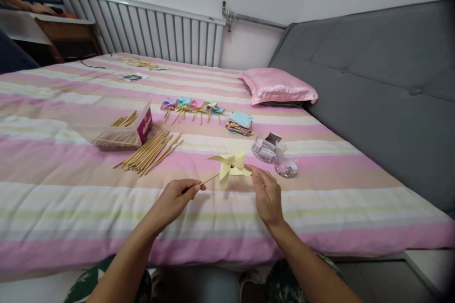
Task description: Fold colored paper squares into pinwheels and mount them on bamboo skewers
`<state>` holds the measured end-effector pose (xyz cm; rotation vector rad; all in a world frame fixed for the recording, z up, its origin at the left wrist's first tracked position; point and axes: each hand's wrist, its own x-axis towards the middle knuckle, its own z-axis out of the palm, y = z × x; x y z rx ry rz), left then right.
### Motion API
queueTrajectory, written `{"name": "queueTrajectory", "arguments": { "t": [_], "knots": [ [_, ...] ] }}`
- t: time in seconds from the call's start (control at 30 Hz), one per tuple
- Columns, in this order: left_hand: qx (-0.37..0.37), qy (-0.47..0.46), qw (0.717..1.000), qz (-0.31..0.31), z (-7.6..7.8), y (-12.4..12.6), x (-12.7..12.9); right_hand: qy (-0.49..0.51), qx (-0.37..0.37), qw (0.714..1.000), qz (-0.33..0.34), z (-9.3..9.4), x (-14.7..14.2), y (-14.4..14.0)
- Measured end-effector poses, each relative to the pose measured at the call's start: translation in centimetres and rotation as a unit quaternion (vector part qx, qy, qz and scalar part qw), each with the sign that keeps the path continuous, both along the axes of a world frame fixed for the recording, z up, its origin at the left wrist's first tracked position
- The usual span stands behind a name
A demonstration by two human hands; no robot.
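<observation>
You are holding a yellow paper pinwheel (230, 165) above the striped bedsheet (71, 199), between both hands. Your left hand (174, 199) is pinching the lower end of the pinwheel's wooden stick (209, 179) between thumb and fingertips, with the stick slanting up and to the right toward the paper head. Your right hand (266, 194) is reaching in from the right, its thumb and forefinger closing on the tip of the right-hand blade; the remaining fingers are curling loosely. Behind the pinwheel, a loose bundle of wooden sticks (151, 151) is lying on the sheet, just beside a clear plastic box (117, 132) that is holding more sticks. Farther back, a row of finished pinwheels (192, 106) in mixed colours is lying flat, with a stack of coloured paper squares (240, 123) to its right. Near your right hand, a clear plastic bag (272, 151) is sitting on the sheet; its small contents are too indistinct to identify. A pink satin pillow (277, 86) is resting against the grey headboard (373, 80).
</observation>
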<state>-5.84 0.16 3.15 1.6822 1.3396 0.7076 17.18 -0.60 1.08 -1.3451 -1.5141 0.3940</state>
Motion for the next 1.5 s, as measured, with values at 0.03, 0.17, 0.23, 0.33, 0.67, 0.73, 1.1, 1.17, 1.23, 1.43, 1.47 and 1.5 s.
{"name": "queueTrajectory", "arguments": {
  "t": [0.03,0.17,0.23,0.33,0.67,0.73,1.1,1.17,1.23,1.43,1.47,1.5],
  "knots": [
    [0.0,-0.001,1.0,0.001,0.0,0.0,0.0,-0.003,-0.001,1.0,0.003,0.0,-0.1,0.0],
    [0.0,-0.007,1.0,0.015,-0.2,0.0,-0.1,-0.01,-0.001,1.0,0.014,0.0,-0.4,-0.3],
    [0.0,-0.008,1.0,0.021,-0.3,0.0,-0.1,-0.011,-0.005,1.0,0.018,0.0,-0.5,-0.3],
    [-0.003,-0.009,1.0,0.014,-0.3,0.0,-0.1,0.006,-0.013,1.0,0.025,0.0,-0.4,-0.2],
    [0.005,0.027,0.999,-0.038,0.4,-0.4,0.7,0.278,-0.138,0.946,0.096,-0.3,0.1,0.7],
    [0.004,0.031,0.998,-0.05,0.3,-0.5,0.9,0.317,-0.155,0.93,0.102,-0.3,-0.1,0.7],
    [0.008,0.036,0.997,-0.065,0.1,-0.6,1.3,0.367,-0.188,0.907,0.083,-0.1,-0.2,0.6],
    [0.008,0.031,0.998,-0.062,0.0,-0.6,1.2,0.378,-0.195,0.902,0.083,0.0,-0.3,0.5],
    [0.007,0.029,0.998,-0.06,0.0,-0.6,1.2,0.385,-0.202,0.897,0.082,0.1,-0.4,0.5],
    [0.009,0.027,0.998,-0.061,0.0,-0.4,1.2,0.413,-0.227,0.877,0.091,0.3,-0.4,0.4],
    [0.01,0.027,0.998,-0.061,0.0,-0.4,1.2,0.416,-0.23,0.875,0.093,0.3,-0.4,0.4],
    [0.012,0.027,0.998,-0.061,0.0,-0.4,1.2,0.418,-0.232,0.873,0.093,0.3,-0.4,0.4]
  ]
}}
